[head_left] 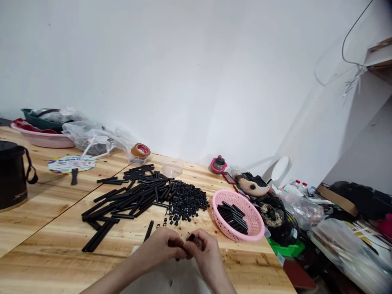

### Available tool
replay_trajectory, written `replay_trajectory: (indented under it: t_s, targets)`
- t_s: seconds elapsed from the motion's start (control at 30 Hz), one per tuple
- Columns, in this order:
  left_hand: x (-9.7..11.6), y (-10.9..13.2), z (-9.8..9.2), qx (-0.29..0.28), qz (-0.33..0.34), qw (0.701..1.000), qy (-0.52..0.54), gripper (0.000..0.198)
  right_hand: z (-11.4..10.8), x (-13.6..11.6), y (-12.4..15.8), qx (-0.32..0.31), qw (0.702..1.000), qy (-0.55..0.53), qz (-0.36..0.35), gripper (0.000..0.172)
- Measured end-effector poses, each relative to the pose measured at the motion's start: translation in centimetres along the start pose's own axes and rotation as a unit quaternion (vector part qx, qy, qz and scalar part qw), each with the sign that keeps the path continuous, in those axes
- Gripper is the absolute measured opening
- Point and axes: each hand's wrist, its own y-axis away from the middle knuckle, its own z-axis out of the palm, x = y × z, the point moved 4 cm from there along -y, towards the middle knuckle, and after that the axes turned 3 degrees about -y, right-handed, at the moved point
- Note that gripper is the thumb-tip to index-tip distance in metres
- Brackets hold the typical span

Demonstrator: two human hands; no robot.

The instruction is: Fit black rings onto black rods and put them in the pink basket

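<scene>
My left hand (165, 246) and my right hand (204, 250) meet at the table's near edge, fingertips touching. A small black piece (191, 237) shows between the closed fingers of my right hand. My left thumb and finger are pinched together; a dark bit peeks out beneath them, too hidden to name. Just beyond my left hand lies a single black stick (148, 230), with a few loose black bits beside it. Farther off, a heap of black sticks (134, 198) adjoins a pile of small black pieces (188, 200).
A pink basket (259, 220) holding black sticks stands right of the pile. Behind are orange tape (141, 150), a clear tub (172, 167) and a pink-and-black bottle (218, 164). A black container (11, 175) stands left. Bags and clutter crowd the right side.
</scene>
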Motion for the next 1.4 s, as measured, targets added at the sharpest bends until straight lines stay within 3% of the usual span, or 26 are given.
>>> replay_trajectory:
  t_s: [0.13, 0.23, 0.4, 0.5, 0.63, 0.97, 1.17, 1.4]
  targets:
    - [-1.0, 0.5, -1.8, 0.044, -0.034, 0.992, 0.117, 0.036, -1.4, -0.5, -0.7, 0.028, 0.979, -0.191, 0.068, 0.036]
    - [-1.3, 1.0, -1.7, 0.069, -0.044, 0.982, 0.167, 0.037, -1.8, -1.4, -0.6, 0.021, 0.966, -0.248, 0.076, 0.034]
    - [1.0, 0.8, 0.0, 0.060, 0.011, 0.969, 0.241, 0.032, -1.2, -2.2, -0.2, 0.012, 0.952, -0.295, 0.080, 0.027]
    - [2.2, 0.5, 0.5, 0.057, 0.033, 0.970, 0.232, 0.027, -0.9, -2.1, 0.0, -0.001, 0.945, -0.318, 0.076, 0.026]
    - [2.6, 0.8, 0.2, 0.101, 0.042, 0.981, 0.160, 0.020, -0.8, -1.7, 0.4, -0.017, 0.944, -0.323, 0.061, 0.023]
    - [2.2, 1.9, 1.1, 0.193, 0.072, 0.974, 0.094, 0.014, -0.5, -0.7, 1.3, 0.063, 0.933, -0.353, 0.027, 0.025]
    - [3.0, 1.2, 1.8, 0.224, 0.105, 0.962, 0.114, 0.015, -0.9, -0.3, 1.3, 0.111, 0.901, -0.420, 0.018, 0.030]
    - [3.3, 0.5, 2.0, 0.227, 0.108, 0.956, 0.151, 0.012, -1.8, 0.5, 1.0, 0.081, 0.901, -0.427, -0.001, 0.027]
